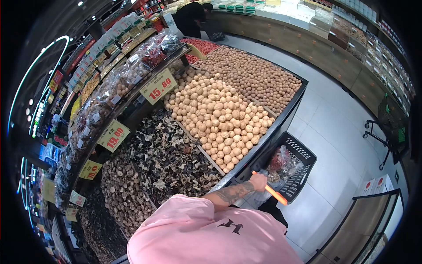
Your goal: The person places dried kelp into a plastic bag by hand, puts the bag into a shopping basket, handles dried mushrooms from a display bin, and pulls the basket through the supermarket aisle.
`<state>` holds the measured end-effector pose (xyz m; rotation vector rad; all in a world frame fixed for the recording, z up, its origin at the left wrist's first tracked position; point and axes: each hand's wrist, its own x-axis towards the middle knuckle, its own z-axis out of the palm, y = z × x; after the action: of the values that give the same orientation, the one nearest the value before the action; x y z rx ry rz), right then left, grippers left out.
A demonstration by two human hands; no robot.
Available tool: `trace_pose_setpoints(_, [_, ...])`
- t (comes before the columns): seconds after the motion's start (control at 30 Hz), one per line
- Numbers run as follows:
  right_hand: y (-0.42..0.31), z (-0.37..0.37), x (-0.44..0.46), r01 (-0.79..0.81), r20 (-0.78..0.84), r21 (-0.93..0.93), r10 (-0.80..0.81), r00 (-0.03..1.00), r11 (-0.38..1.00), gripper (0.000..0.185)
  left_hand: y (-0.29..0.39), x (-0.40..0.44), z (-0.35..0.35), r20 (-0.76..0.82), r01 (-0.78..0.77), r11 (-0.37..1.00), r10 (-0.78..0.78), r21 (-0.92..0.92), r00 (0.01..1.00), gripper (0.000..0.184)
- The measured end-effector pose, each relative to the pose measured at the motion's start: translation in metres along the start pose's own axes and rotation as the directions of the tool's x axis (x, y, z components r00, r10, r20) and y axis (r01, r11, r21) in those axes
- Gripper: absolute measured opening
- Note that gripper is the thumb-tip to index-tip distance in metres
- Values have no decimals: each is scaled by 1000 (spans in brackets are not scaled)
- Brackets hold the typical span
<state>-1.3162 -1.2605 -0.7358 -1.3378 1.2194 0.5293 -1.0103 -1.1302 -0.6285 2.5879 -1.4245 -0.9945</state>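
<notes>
My left hand (258,181), on a tattooed forearm in a pink sleeve, is closed around the orange handle (278,195) of a black shopping basket. The basket (306,165) has perforated walls and sits beside the display bin, over the tiled floor. Inside are clear plastic bags (281,165), one with reddish contents; what they hold is hard to make out. Just above the hand, in the nearest bin corner, lies a heap of pale walnuts (220,116). My right hand is out of view.
Dried black fungus (171,158), dried mushrooms (125,189) and smaller brown round goods (252,75) fill neighbouring compartments. Price signs (158,86) line a shelf of bagged goods. A tiled aisle (325,119) runs alongside. A cart (389,127) stands right; another person (191,20) bends at the back.
</notes>
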Motion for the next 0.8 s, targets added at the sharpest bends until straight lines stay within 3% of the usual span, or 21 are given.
trace_pose_setpoints(0.17, [6, -72, 20, -17, -26, 89, 20, 999, 996, 30, 17, 59, -22, -40, 63, 994, -60, 84, 997, 23])
trace_pose_setpoints(0.23, [18, -93, 19, -50, -46, 140, 57, 997, 989, 30, 30, 79, -44, 34, 135, 991, -136, 9, 990, 24])
trace_pose_setpoints(0.4, [45, -122, 5, -155, -41, 239, 170, 985, 959, 29, 30, 132, -52, -53, 211, 969, -205, 130, 977, 30])
trace_pose_setpoints(0.67, [36, -162, 7, -317, 12, 298, 328, 945, 900, 29, 17, 197, -75, -11, 177, 977, -177, 118, 984, 28])
trace_pose_setpoints(0.77, [-41, -197, 47, -152, -199, 457, 268, 943, 876, 28, 9, 221, -73, -95, 141, 983, -130, 119, 987, 25])
trace_pose_setpoints(0.8, [-75, -207, 68, 32, -325, 514, 160, 932, 857, 21, 10, 225, -78, -114, 130, 985, -116, 116, 987, 24])
